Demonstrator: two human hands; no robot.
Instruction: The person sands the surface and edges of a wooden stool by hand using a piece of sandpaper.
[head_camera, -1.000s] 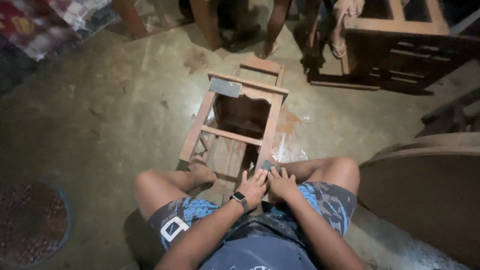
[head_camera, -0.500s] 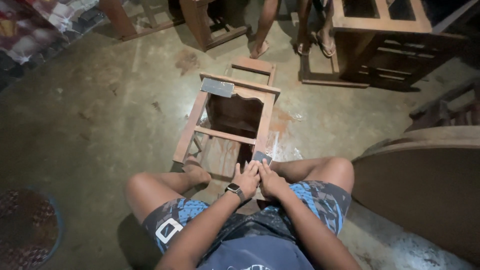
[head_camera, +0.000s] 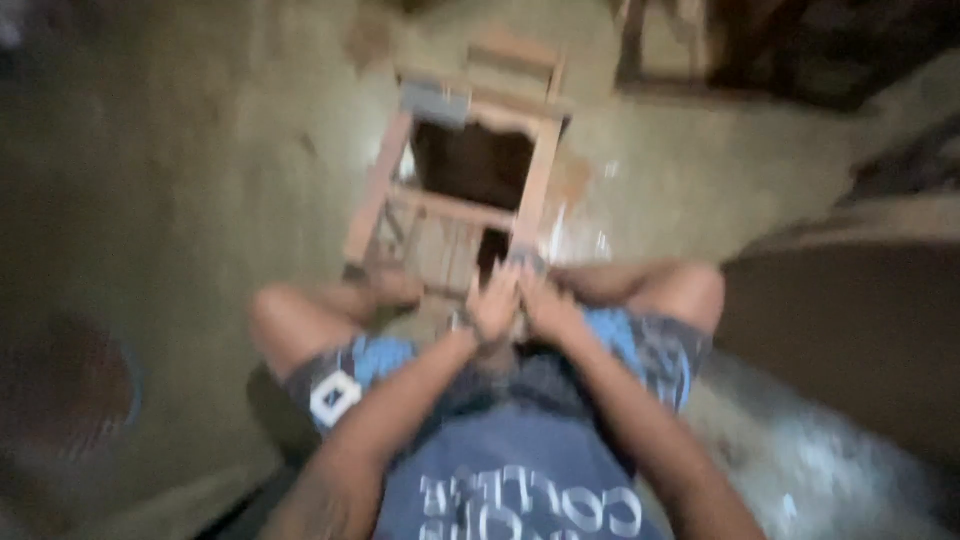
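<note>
Head view, blurred: left hand (head_camera: 493, 305) and right hand (head_camera: 545, 303) press together on the wooden frame (head_camera: 455, 195); finger grip unclear, so steady, even pressure suits.

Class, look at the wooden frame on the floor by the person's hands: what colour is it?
The wooden frame is a light reddish-brown; the blurred head view is the only one showing it.

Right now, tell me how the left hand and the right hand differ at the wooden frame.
The left hand has a dark band at its wrist; the right hand shows none. The left hand lies nearer the middle of the wooden frame, the right hand nearer its right-hand post. Both meet side by side at the frame's near end, fingers pointing away. Blur hides whether either grips anything.
</note>
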